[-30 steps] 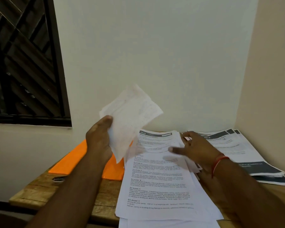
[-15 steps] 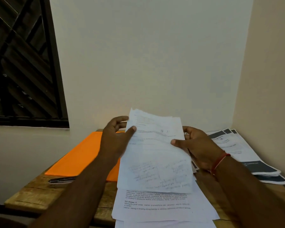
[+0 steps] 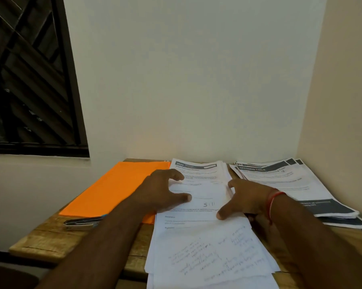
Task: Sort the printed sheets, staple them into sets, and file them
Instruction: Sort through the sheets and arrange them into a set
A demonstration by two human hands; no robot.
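Note:
A loose stack of white printed sheets (image 3: 207, 253) lies in the middle of the wooden table (image 3: 40, 245), its top page bearing handwriting. My left hand (image 3: 161, 192) rests on the stack's left side, fingers spread and thumb on the paper. My right hand (image 3: 242, 197), with a red thread at the wrist, rests on the stack's right edge with its thumb pressing the top sheet. An orange folder (image 3: 113, 188) lies flat to the left. A stapler (image 3: 82, 222) sits at the folder's near edge.
A second pile of sheets with dark header bands (image 3: 290, 184) lies at the right, against the corner walls. A dark window (image 3: 29, 80) is at the upper left. Walls close the table at the back and right.
The sheet I held up in both hands has come down onto the middle stack. Both hands have lowered and now lie on the stack's sides.

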